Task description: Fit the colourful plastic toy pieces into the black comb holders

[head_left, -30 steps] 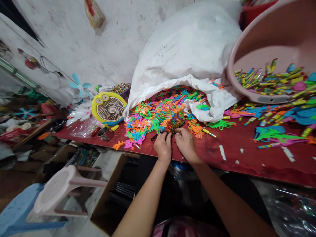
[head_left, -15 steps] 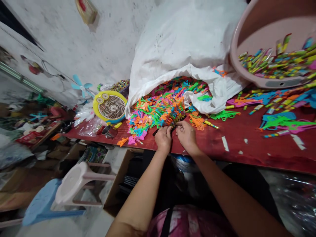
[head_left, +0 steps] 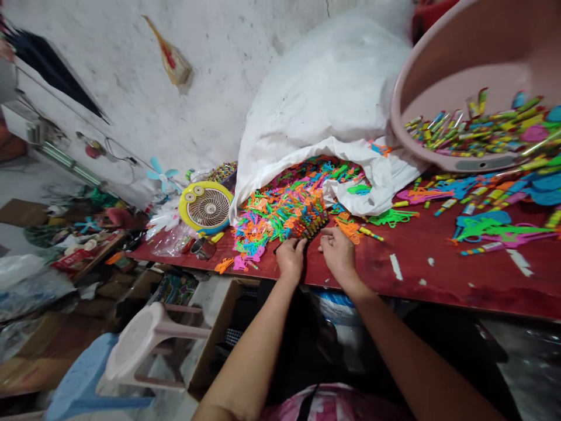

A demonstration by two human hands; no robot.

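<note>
My left hand (head_left: 291,257) rests at the near end of a dark strip (head_left: 316,228) that holds a row of small colourful plastic pieces, its fingers closed on the strip's edge. Just right of the strip is my right hand (head_left: 338,252), fingers curled and pinched together; what they hold, if anything, is too small to make out. Behind both hands, a heap of orange, green, pink and blue plastic pieces (head_left: 258,219) spills from a white sack (head_left: 302,99). Orange pieces (head_left: 349,229) and a striped tube (head_left: 371,234) lie beyond my right hand.
A pink basin (head_left: 397,111) with many striped tubes stands at the back right of the red table (head_left: 421,260). A yellow fan (head_left: 207,206) and a metal cup (head_left: 203,249) are on the left. Stools (head_left: 135,339) stand below; a person's arm shows far left.
The view has shifted, so the scene sits lower and slightly differently. My right hand has moved a little away from my left hand and the strip, widening the gap between them.
</note>
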